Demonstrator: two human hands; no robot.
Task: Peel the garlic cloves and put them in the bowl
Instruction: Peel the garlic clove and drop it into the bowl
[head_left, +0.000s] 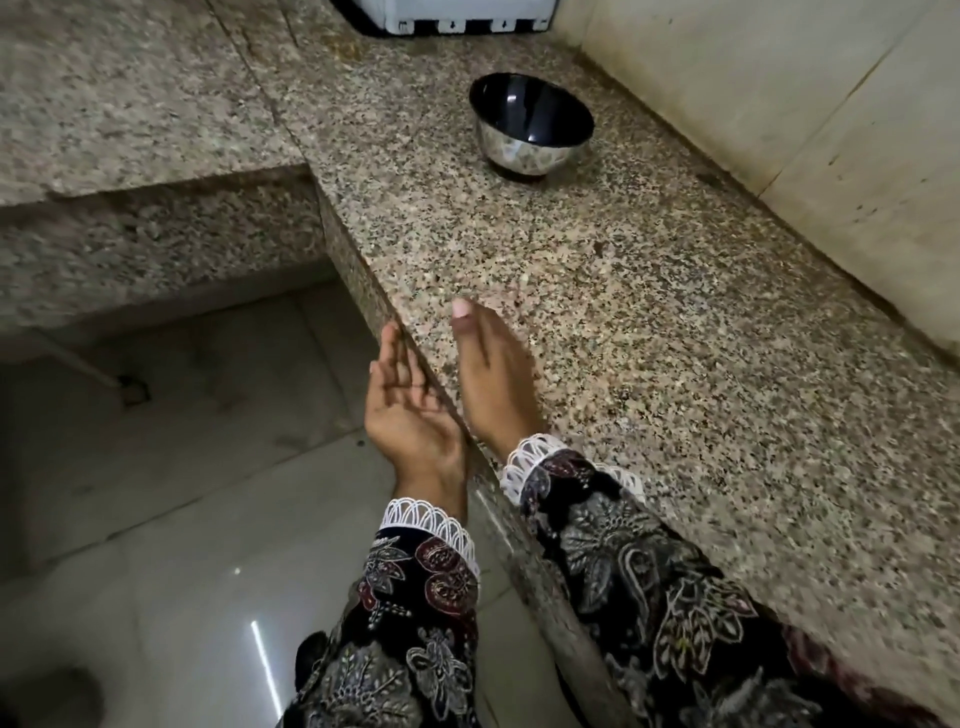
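Flanking counter (649, 338) edge, hands empty (bowl (531, 127) well apart, near wall (779, 104)).

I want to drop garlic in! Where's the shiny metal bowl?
The shiny round steel bowl stands on the speckled granite counter, far beyond both hands, near the wall.

A speckled brown granite L-shaped counter (649, 291) meets a cream tiled wall (831, 104) on the right, above glossy pale floor tiles (171, 571).
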